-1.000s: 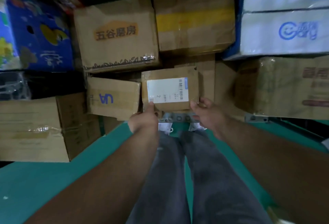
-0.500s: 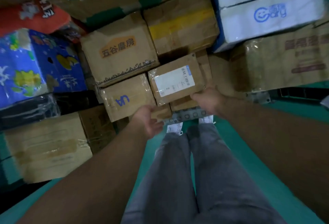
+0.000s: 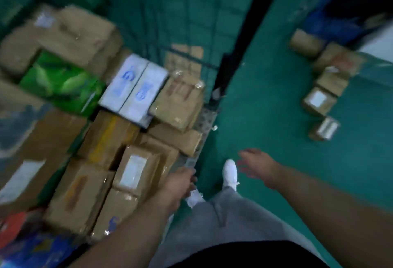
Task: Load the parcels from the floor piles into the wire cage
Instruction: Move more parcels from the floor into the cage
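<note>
The right hand (image 3: pixel 255 166) is hovering open, fingers spread, above the floor (image 3: pixel 276 108). The left hand (image 3: pixel 180 182) is sitting at the wire cage (image 3: pixel 209 116) rail, possibly touching it; blur is hiding its grip.

Floor surface: green floor (image 3: pixel 265 108), uniform finish. 2 white shoes stand on it: the forward shoe (image 3: pixel 230 172) is fully visible, while the rear shoe (image 3: pixel 194 198) is partly covered by the grey trousers (image 3: pixel 229 221). Top right: a blurred blue mass (image 3: pixel 331 23), possibly sheeting.

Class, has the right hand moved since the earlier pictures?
Yes: the right hand left the labelled box, moving rightward, out over the green floor.
</note>
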`<state>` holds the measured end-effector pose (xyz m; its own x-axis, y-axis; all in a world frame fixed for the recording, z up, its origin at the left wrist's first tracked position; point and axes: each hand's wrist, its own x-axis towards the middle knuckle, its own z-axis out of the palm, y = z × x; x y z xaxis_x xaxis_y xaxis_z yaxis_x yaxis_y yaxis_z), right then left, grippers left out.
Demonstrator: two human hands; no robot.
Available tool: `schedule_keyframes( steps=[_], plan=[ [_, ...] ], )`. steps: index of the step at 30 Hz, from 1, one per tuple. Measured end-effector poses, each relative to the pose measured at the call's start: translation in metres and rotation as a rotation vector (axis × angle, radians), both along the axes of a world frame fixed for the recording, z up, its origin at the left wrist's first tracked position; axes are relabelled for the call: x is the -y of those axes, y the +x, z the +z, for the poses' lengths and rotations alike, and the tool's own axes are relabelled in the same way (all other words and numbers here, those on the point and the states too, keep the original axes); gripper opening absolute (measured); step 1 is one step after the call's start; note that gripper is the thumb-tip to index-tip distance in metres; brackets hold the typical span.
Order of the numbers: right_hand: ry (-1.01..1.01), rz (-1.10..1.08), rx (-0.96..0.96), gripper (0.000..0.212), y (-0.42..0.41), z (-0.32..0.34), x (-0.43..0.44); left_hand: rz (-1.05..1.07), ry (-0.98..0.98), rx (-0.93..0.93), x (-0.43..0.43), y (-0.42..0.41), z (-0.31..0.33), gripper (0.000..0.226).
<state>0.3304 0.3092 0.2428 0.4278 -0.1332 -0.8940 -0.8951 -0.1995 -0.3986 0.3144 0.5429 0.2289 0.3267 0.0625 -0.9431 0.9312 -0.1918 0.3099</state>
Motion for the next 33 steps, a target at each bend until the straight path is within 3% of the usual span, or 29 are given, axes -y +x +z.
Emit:
schedule_keyframes(
  steps=[3, 5, 8, 11, 22, 33],
  plan=[
    [-0.104, -0.051, 0.037, 0.009, -0.029, 0.028, 0.065, -0.212, -0.033, 0.1, 0.067, 0.028, 0.032, 0.017],
    [-0.099, -0.117, 0.058, 0.005, -0.045, 0.038, 0.101, -0.346, -0.035, 0.156, 0.112, 0.044, 0.048, 0.014],
    [-0.086, -0.25, 0.097, 0.021, -0.073, 0.045, 0.161, -0.501, -0.041, 0.212, 0.189, 0.055, 0.06, 0.013],
    [-0.057, -0.385, 0.096, 0.02, -0.097, 0.045, 0.22, -0.621, -0.015, 0.219, 0.27, 0.049, 0.064, 0.013],
    [-0.111, -0.449, 0.149, 0.029, -0.146, 0.055, 0.444, -0.693, -0.068, 0.19, 0.518, -0.001, 0.077, 0.022],
    [-0.068, -0.54, 0.13, 0.023, -0.108, 0.031, 0.56, -0.662, -0.005, 0.153, 0.624, 0.072, 0.056, 0.025]
  ],
)
